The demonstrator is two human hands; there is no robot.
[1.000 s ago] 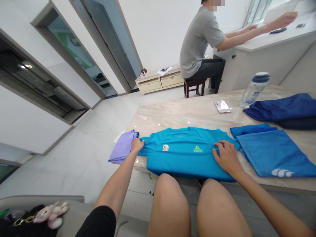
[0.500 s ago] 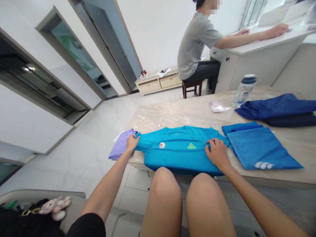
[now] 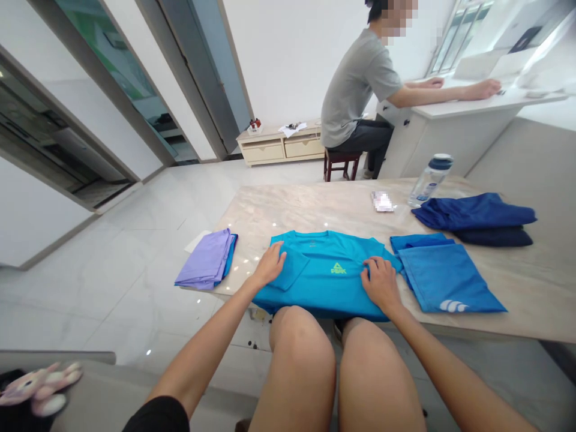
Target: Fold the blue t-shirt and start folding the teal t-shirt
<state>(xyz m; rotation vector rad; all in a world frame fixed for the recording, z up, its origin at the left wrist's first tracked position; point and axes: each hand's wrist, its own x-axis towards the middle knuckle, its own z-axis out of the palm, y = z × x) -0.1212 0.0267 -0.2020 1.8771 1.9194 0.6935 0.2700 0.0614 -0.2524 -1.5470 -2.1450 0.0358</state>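
Observation:
A turquoise T-shirt [image 3: 321, 294] with a green PEAK logo lies front up on the table, its lower edge draped over the near side by my knees. The sleeve on the left is folded inward over the chest. On that folded part rests my left hand [image 3: 270, 265], fingers stretched out and pressing the cloth. My right hand [image 3: 380, 281] is at the other side of the chest, near the right sleeve. Its fingers are bent onto the fabric, which creases at the fingertips.
Folded purple clothing [image 3: 204, 258] lies at the left end of the marble-look table [image 3: 265, 207]. On the right are a blue folded garment [image 3: 450, 276], dark blue clothes [image 3: 481, 216] and a water bottle [image 3: 429, 180]. A person [image 3: 355, 90] in grey sits at a white desk beyond.
My left hand has moved right from beside the purple clothing, folding the T-shirt's left sleeve inward over the round chest emblem. My right hand stays on the shirt. The view has shifted slightly.

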